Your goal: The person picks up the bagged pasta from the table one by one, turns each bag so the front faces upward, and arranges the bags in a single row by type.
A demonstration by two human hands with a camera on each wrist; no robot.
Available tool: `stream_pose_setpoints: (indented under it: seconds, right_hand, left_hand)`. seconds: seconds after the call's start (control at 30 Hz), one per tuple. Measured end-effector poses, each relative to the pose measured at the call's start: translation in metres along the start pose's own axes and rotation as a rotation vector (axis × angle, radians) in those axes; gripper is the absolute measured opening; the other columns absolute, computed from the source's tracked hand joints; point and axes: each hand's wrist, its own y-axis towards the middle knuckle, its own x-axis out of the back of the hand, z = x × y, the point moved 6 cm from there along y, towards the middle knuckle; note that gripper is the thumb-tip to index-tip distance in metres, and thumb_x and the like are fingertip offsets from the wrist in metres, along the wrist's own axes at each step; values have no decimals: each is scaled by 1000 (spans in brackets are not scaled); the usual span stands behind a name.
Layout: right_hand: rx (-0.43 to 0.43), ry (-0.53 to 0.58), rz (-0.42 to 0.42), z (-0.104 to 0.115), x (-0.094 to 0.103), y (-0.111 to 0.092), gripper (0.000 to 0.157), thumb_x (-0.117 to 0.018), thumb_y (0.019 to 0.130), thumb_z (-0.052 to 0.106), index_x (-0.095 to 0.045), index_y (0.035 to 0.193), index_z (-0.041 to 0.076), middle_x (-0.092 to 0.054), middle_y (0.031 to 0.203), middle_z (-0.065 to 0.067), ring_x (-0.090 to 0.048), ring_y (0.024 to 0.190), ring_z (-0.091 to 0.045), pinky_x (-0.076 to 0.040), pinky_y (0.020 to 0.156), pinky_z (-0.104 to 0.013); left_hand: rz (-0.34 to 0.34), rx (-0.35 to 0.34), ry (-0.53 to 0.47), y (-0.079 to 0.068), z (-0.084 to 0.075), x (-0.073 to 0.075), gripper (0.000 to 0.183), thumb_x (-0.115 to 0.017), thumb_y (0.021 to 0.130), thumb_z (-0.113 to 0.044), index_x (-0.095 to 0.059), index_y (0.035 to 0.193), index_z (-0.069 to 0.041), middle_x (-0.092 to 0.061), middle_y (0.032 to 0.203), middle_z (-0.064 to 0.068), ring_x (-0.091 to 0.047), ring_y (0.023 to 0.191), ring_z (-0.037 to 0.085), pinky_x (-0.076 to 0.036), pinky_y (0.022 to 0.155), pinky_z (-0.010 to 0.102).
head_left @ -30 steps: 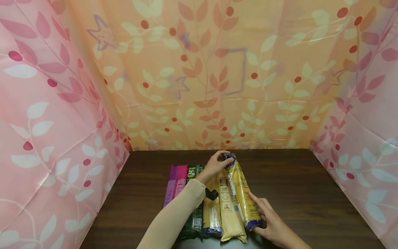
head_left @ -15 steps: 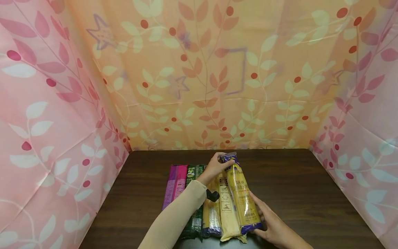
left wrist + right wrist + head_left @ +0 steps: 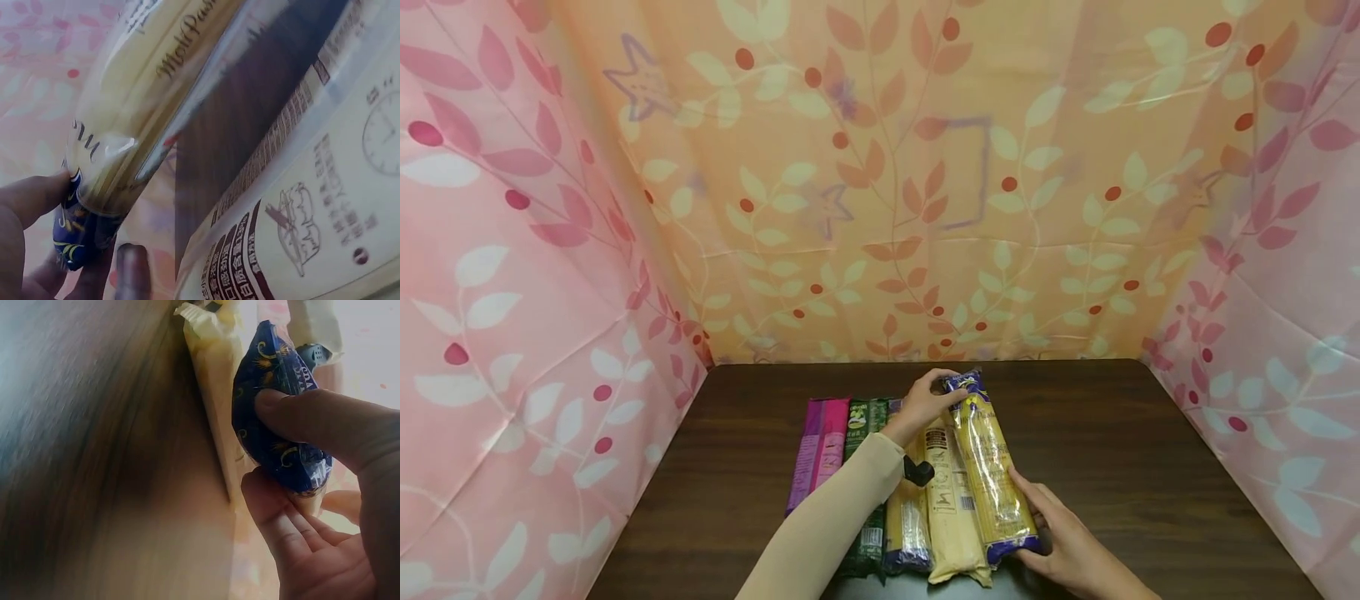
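We see left hand point(image 3: 922, 404) pinching yellow pack point(image 3: 994, 471) by far blue end, thumb and fingers clamped. Right hand point(image 3: 1058, 533) grips near blue end, thumb opposite fingers. We see pack raised over table point(image 3: 1150, 467), aslant, just right of cream pack point(image 3: 951, 521). Leftward, side by side: gold pack point(image 3: 908, 527), green pack point(image 3: 871, 546), pink pack point(image 3: 822, 442). Whether yellow touches cream, we cannot tell.

Back cloth point(image 3: 872, 167): we see orange leaf-printed fabric with red dots and faint purple stars point(image 3: 638, 79).
Left cloth point(image 3: 482, 350): pink, creased, leaf-printed.
Right cloth point(image 3: 1285, 392): also pink, similarly patterned.
Table point(image 3: 722, 492): we look down on dark brown wood grain.
Light: we catch a pale sheen point(image 3: 887, 591) along its near edge.
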Motion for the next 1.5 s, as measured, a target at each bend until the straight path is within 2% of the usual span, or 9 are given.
stream_pose_setpoints:
  seconds: [0.1, 0.27, 0.37, 0.47, 0.7, 0.87, 1.03, 1.2, 1.5]
  right_hand:
    - [11, -55, -29, -3, 5, -3, 114, -96, 70, -8, -33, 165, -5, -58, 133, -18, -52, 104, 0, -50, 68, -24]
    - [-3, -86, -42, -9, 11, -6, 114, -96, 68, -9, -35, 164, -6, -59, 128, -12, -48, 91, 1, -47, 64, -22]
    - [3, -89, -55, -13, 14, -6, 112, -97, 68, -8, -35, 162, -8, -59, 126, -14, -48, 88, 2, -48, 64, -22]
    - [12, -77, -69, -17, 16, -7, 111, -98, 69, -7, -35, 161, -10, -59, 126, -20, -54, 94, 1, -54, 67, -23]
    - [6, -57, -87, -27, 20, -8, 109, -98, 70, -6, -35, 159, -14, -59, 125, -24, -63, 96, -1, -59, 71, -24]
    - [-57, -43, -54, -36, 24, -6, 104, -96, 75, -3, -36, 159, -15, -60, 125, -22, -61, 95, 0, -59, 73, -26]
    - [-164, 15, 12, -45, 26, -6, 100, -93, 83, 5, -33, 161, -14, -59, 128, -22, -59, 95, -1, -58, 76, -26]
    - [-221, 64, 20, -54, 27, -6, 99, -93, 84, 6, -33, 160, -16, -58, 129, -24, -61, 98, -2, -60, 79, -25]
    - [-305, 117, 36, -68, 29, -10, 97, -91, 87, 9, -32, 161, -14, -55, 137, -31, -61, 103, -3, -60, 82, -25]
  left_hand:
    - [-2, 8, 14, 4, 0, -5, 47, -79, 100, -42, -64, 142, -28, -58, 149, 7, -66, 108, 21, -57, 87, 45]
    - [-24, 28, 17, 14, 0, -16, 46, -81, 98, -42, -63, 136, -24, -55, 151, 12, -60, 130, 27, -55, 100, 51]
    - [-21, 35, 25, 19, -1, -21, 44, -81, 99, -40, -64, 135, -22, -60, 144, 10, -63, 126, 26, -57, 96, 49]
    - [-18, 45, 46, 24, -1, -27, 44, -81, 99, -38, -66, 136, -20, -63, 137, 8, -65, 117, 22, -58, 90, 45]
    - [-7, 61, 75, 35, 0, -41, 42, -78, 102, -28, -66, 141, -17, -64, 136, 12, -66, 109, 22, -59, 88, 41]
    - [-6, 67, 69, 39, 5, -50, 45, -77, 103, -19, -63, 145, -12, -61, 144, 17, -65, 121, 28, -60, 93, 43]
    - [18, 79, 43, 41, 12, -58, 52, -76, 103, -13, -58, 152, -9, -58, 150, 17, -62, 134, 32, -58, 102, 45]
    - [48, 54, 33, 45, 15, -65, 57, -74, 103, -7, -53, 156, -6, -56, 153, 19, -60, 137, 33, -57, 105, 44]
    - [140, 80, -4, 48, 17, -79, 70, -70, 104, -3, -37, 166, -2, -42, 166, 22, -48, 150, 37, -51, 113, 47]
